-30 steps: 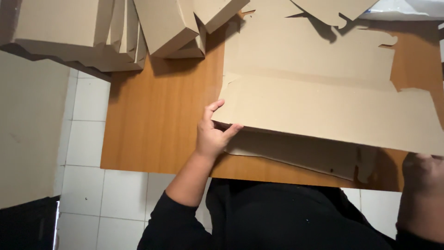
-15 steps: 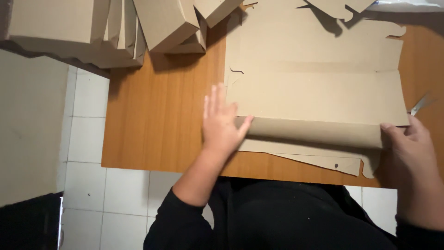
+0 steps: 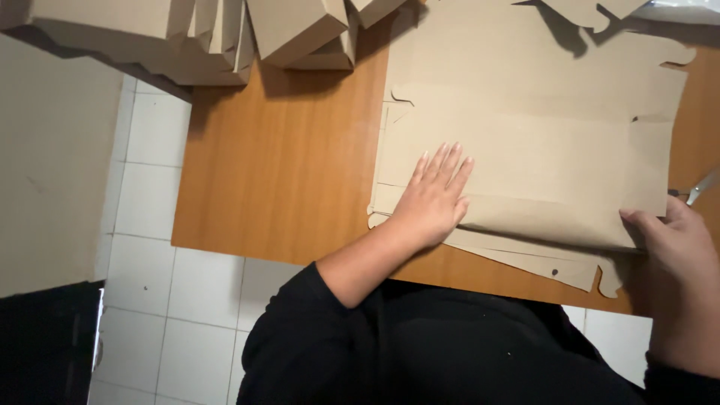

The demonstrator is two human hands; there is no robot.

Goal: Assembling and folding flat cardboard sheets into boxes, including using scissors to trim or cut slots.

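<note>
A flat brown cardboard box blank (image 3: 525,142) is being pressed onto the tabletop (image 3: 285,172); folded brown boxes (image 3: 225,34) are being stacked behind.

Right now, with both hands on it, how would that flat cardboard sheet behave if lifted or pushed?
The cardboard sheet is thin and wide, so it is probably light and would sag or fold at its creases. The table looks smooth, so it would likely slide unless pinned, as the left hand lies flat on it and the right hand holds its edge.

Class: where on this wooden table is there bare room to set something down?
Bare table lies between the folded boxes at the back, the flat cardboard sheet and the near edge. The sheet, pressed by the left hand and right hand, crowds the rest.
</note>
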